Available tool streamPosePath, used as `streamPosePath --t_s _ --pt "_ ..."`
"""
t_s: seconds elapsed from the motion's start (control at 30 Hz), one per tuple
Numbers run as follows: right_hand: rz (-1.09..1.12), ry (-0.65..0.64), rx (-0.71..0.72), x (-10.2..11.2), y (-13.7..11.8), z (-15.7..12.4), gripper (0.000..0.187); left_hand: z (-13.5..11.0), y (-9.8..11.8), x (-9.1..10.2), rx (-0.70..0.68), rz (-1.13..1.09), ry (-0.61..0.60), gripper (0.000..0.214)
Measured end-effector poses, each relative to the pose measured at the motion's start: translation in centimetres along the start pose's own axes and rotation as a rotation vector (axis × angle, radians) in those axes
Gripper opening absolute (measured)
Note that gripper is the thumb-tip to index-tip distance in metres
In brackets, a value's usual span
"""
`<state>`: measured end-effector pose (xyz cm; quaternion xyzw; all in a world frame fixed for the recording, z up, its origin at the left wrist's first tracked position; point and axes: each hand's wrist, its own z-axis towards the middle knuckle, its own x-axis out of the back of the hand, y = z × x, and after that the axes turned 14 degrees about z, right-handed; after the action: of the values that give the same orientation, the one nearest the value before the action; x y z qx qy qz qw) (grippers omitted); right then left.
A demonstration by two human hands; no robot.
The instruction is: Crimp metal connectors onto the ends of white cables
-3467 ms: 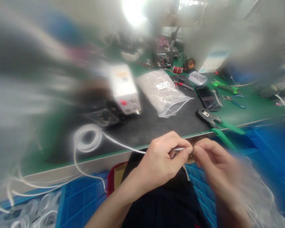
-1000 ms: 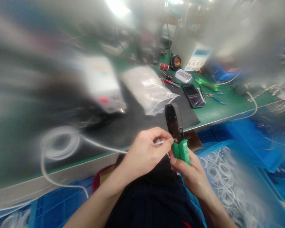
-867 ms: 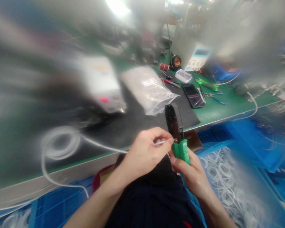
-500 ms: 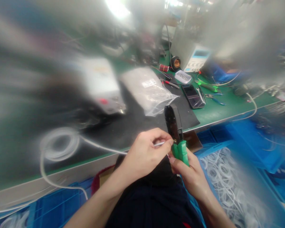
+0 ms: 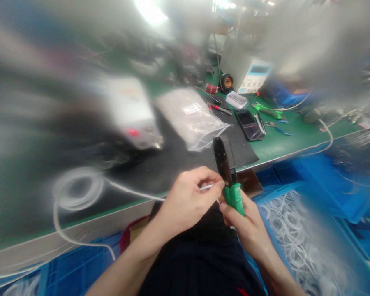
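Observation:
Between the thumb and fingers of my left hand (image 5: 193, 195) is the end of a white cable (image 5: 135, 192), which runs back to a loose coil (image 5: 78, 189) at the bench's front edge. My right hand (image 5: 249, 224) is closed around the green handles of a crimping tool (image 5: 225, 158), whose dark jaws point up and away from me. The left fingertips meet the tool just above its handles. A thin pinkish wire shows near my right thumb. Whatever sits in the jaws is hidden by the fingers.
On the green bench (image 5: 283, 146) lie a clear plastic bag (image 5: 188, 119), a phone (image 5: 249, 124), a small tin (image 5: 236, 100) and pliers (image 5: 279, 127). Below right stands a blue crate (image 5: 260, 201) of coiled white cables. Another blue crate (image 5: 70, 263) is below left.

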<state>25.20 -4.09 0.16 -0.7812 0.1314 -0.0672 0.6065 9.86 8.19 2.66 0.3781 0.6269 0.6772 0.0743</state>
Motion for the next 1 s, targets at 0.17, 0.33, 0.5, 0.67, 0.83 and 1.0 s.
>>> streamPosePath --t_s 0.17,0.33,0.5,0.67,0.83,1.0 --pt "-0.004 0.005 0.005 -0.1 -0.2 0.0 0.014 0.0 0.1 -0.1 0.006 -0.004 -0.005 0.012" --pt "-0.024 0.017 0.023 -0.4 -0.3 -0.1 0.013 -0.2 0.1 0.0 0.011 -0.018 -0.007 0.012" --pt "-0.051 0.029 0.045 -0.4 -0.3 -0.2 0.013 -0.2 0.0 -0.1 0.008 -0.025 -0.008 0.011" --pt "-0.006 0.088 0.062 -0.4 0.8 -0.5 0.016 -0.1 0.1 -0.2 -0.001 -0.039 -0.027 0.011" --pt "0.278 0.318 -0.011 1.2 2.4 -0.1 0.032 -0.5 0.2 0.2 0.026 -0.082 -0.027 0.015" --pt "0.149 0.486 0.016 5.7 3.5 0.3 0.041 -1.0 -0.6 0.3 0.070 -0.158 -0.008 0.021"
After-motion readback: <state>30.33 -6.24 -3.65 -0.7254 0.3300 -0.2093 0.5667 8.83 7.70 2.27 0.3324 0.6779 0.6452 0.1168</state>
